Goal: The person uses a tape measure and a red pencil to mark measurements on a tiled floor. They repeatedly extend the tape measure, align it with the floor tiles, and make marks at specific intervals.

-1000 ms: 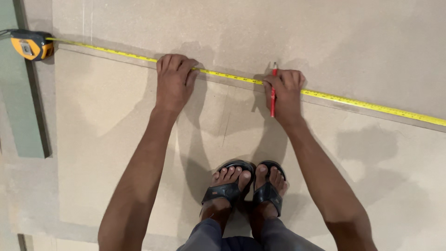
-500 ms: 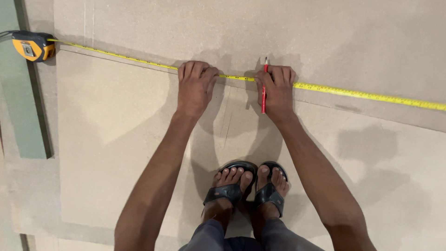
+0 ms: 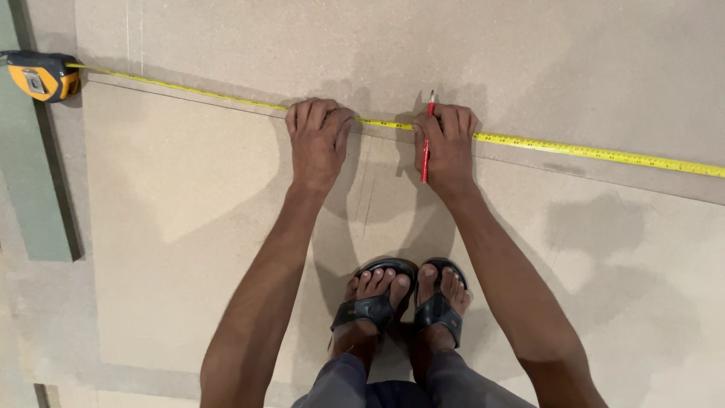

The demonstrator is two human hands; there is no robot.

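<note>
Nearest the camera, two feet in black sandals (image 3: pixel 400 302) stand close together on a large tan fibreboard sheet (image 3: pixel 189 249) that lies flat on the floor. Grey trouser legs show just below them at the near edge of the view.

From there both forearms reach away toward the far edge of this sheet, where a second board (image 3: pixel 453 45) of the same tan colour overlaps or butts against it, forming a long seam.

The left hand (image 3: pixel 317 140) lies palm down with its fingers curled over, pressing a yellow tape measure blade (image 3: pixel 589 153) onto the board right at the seam. It grips nothing; it only pins the blade flat.

The right hand (image 3: pixel 447 147) sits just beside it, a small gap apart, also knuckles up on the blade. Its fingers are closed around a red pencil (image 3: pixel 427 143), which stands roughly square to the blade with its sharpened tip pointing away, touching or nearly touching the far board just past the tape.

The blade runs along the seam from the right edge of the view, passing under both hands, and climbs slightly toward the far left corner. There it ends in the yellow and black tape case (image 3: pixel 41 74), which rests at the sheet's left edge, beside a pale green strip (image 3: pixel 30 189).
</note>
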